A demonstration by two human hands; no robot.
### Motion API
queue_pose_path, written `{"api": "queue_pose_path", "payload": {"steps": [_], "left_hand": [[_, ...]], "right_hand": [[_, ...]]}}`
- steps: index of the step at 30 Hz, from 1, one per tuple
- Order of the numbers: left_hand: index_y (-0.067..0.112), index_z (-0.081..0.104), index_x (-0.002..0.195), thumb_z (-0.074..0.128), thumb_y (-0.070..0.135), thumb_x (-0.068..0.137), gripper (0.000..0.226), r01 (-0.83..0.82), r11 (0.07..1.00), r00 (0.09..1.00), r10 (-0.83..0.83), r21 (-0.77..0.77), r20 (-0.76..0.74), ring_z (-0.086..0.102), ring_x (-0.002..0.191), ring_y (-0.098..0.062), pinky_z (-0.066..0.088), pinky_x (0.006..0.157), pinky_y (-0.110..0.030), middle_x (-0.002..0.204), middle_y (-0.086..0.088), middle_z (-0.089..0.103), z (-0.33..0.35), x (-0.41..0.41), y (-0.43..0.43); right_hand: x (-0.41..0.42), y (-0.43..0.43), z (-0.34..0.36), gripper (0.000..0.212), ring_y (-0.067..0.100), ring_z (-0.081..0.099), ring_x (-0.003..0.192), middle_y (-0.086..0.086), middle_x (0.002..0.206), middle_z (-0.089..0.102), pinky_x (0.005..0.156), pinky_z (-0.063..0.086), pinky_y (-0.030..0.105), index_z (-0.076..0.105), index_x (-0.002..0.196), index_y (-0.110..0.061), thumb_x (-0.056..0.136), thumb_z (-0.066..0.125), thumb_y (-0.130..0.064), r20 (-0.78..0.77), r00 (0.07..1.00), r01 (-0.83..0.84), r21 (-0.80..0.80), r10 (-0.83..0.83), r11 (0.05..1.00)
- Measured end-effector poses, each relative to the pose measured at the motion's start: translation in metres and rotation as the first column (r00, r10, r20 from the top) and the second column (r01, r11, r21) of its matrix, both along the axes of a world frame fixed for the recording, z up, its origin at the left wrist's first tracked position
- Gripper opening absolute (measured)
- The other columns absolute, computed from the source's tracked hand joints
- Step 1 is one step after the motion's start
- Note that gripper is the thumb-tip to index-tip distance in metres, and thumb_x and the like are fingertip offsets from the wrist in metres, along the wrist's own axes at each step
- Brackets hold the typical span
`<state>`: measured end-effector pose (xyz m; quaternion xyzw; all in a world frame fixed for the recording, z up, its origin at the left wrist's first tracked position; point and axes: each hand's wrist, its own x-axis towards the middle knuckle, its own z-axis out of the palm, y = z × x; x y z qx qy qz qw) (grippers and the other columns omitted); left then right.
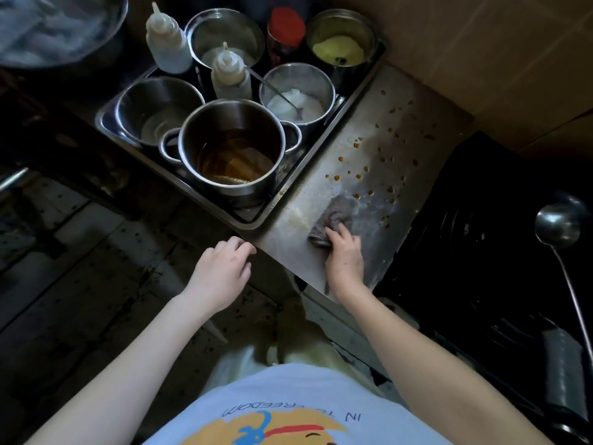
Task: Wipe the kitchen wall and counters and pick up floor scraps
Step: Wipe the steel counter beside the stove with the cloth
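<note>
A grey cloth (337, 216) lies on the near end of a steel counter (362, 133). The right hand (345, 258) grasps its bunched near end, fingers bent down over the fabric. The rest of the cloth spreads out beyond the fingertips. Its long axis runs away from the person, along the counter toward the wall (481, 59). Orange-brown spots (365, 168) dot the counter past the far edge of the cloth and reach most of the way to the wall.

The left hand (221, 271) hovers just off the counter's near left corner, fingers loosely curled and holding nothing.

A steel tray (290, 183) sits against the counter's left side. At its near end stands a two-handled pot (205, 130) holding brown liquid. Behind it to the right, a steel cup (296, 91) holds a white substance with a spoon standing in it. At the far right corner, a steel container (341, 36) holds yellow paste. A red-lidded jar (285, 27) stands beside it. Two more steel bowls (160, 107) sit to the left and back; their contents cannot be made out. Two clear squeeze bottles (231, 75) stand upright among them.

A black stove (481, 236) is right of the counter, with a steel ladle (560, 223) over it. A dark tiled floor (80, 252) lies below on the left.
</note>
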<state>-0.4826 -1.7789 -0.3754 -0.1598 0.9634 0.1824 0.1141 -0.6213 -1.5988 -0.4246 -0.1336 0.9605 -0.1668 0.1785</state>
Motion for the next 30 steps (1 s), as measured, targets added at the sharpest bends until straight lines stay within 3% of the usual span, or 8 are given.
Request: {"api": "queue_pose_path", "payload": {"steps": [4,7,14,18,21,30], "left_hand": [[0.02,0.053,0.124,0.048,0.026,0.095,0.03,-0.037,0.999,0.999,0.038,-0.01,0.028,0.053,0.108,-0.021,0.046,0.088,-0.034,0.126,0.001,0.052,-0.002,0.007,-0.001],[0.021,0.053,0.124,0.048,0.026,0.095,0.03,-0.064,0.998,0.997,0.065,-0.01,0.037,0.053,0.107,-0.021,0.045,0.088,-0.034,0.126,0.001,0.052,-0.003,0.009,-0.004],[0.02,0.052,0.124,0.047,0.025,0.095,0.03,-0.057,0.998,0.998,0.057,-0.003,0.029,0.052,0.11,-0.021,0.042,0.09,-0.034,0.126,0.001,0.051,0.0,0.001,0.003],[0.02,0.048,0.13,0.045,0.024,0.096,0.035,0.017,1.0,0.999,-0.018,0.004,0.036,0.049,0.117,-0.02,0.04,0.092,-0.034,0.135,0.002,0.048,-0.001,-0.01,0.019],[0.02,0.042,0.136,0.042,0.023,0.096,0.04,0.097,0.995,0.993,-0.097,-0.004,0.064,0.043,0.127,-0.02,0.039,0.097,-0.034,0.146,0.0,0.039,-0.007,-0.016,0.031],[0.021,0.029,0.144,0.042,0.021,0.097,0.05,0.18,0.983,0.974,-0.174,-0.026,0.143,0.032,0.137,-0.021,0.035,0.103,-0.035,0.154,-0.003,0.028,-0.025,-0.022,0.039]], "right_hand": [[0.012,-0.037,0.0,0.065,0.029,0.031,0.13,0.003,0.153,0.028,0.093,0.045,0.042,0.04,0.14,-0.02,0.083,0.055,0.009,0.011,0.948,-0.318,-0.011,0.318,0.948],[0.006,-0.056,0.002,0.057,0.03,0.031,0.131,0.003,0.153,0.028,0.094,0.045,0.042,0.042,0.138,-0.02,0.087,0.055,0.001,0.021,0.924,-0.383,0.005,0.383,0.924],[-0.052,-0.049,0.012,0.045,0.028,0.035,0.13,0.0,0.15,0.037,0.099,0.04,0.045,0.052,0.132,-0.022,0.092,0.047,-0.004,0.018,0.98,-0.195,-0.08,0.197,0.978],[-0.092,-0.029,0.013,0.05,0.028,0.038,0.124,0.001,0.145,0.042,0.093,0.04,0.041,0.054,0.131,-0.022,0.09,0.038,0.002,-0.039,0.998,-0.046,-0.07,0.043,0.996],[-0.11,-0.007,0.011,0.057,0.027,0.038,0.126,0.001,0.146,0.042,0.098,0.039,0.038,0.054,0.131,-0.02,0.086,0.037,0.009,-0.055,0.997,0.046,-0.06,-0.05,0.997],[-0.063,0.027,0.002,0.06,0.025,0.036,0.126,-0.003,0.151,0.034,0.094,0.043,0.037,0.045,0.138,-0.025,0.087,0.043,0.008,-0.048,0.996,-0.07,0.043,0.072,0.997]]}}
